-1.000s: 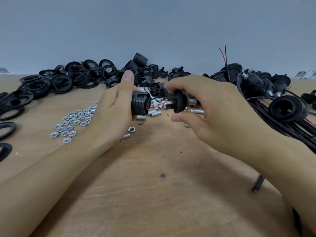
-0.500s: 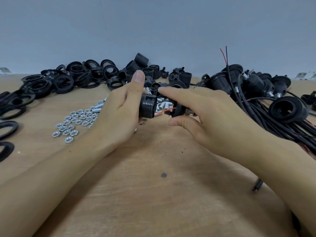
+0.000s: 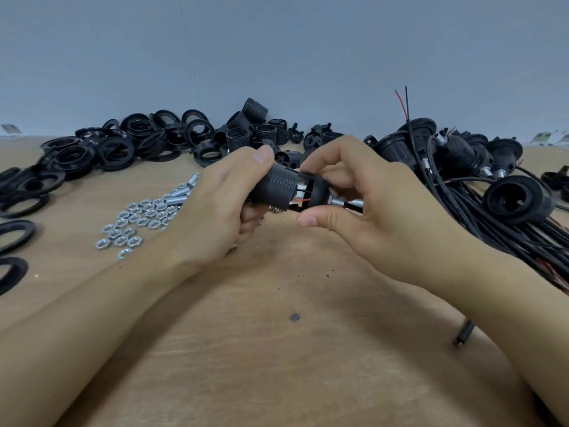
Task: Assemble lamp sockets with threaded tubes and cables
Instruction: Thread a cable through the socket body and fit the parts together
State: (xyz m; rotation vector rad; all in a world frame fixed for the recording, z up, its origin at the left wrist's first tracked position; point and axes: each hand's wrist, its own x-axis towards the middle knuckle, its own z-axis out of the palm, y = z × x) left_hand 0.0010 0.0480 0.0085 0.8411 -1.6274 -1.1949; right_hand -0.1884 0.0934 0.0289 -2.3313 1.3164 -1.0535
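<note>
My left hand (image 3: pixel 221 204) grips a black ribbed socket body (image 3: pixel 277 188) above the middle of the wooden table (image 3: pixel 277 349). My right hand (image 3: pixel 369 208) pinches the black socket cap (image 3: pixel 317 195) just to its right. A narrow gap between body and cap shows a red wire (image 3: pixel 300 200) and metal contacts. A silver threaded tube (image 3: pixel 338 202) sticks out of the cap toward my right palm, with a black cable (image 3: pixel 354 207) leaving it. The cable's far run is hidden by my right hand.
Silver nuts (image 3: pixel 135 221) and threaded tubes (image 3: pixel 181 195) lie left of my hands. Black rings (image 3: pixel 117 149) and socket bodies (image 3: pixel 261 131) line the back. Assembled sockets with black cables (image 3: pixel 492 195) pile up at right. A cable end (image 3: pixel 463 332) lies beside my right forearm.
Both hands lifted the parts slightly and brought cap and body closer together. My right fingers curled round the cap from a straighter pose.
</note>
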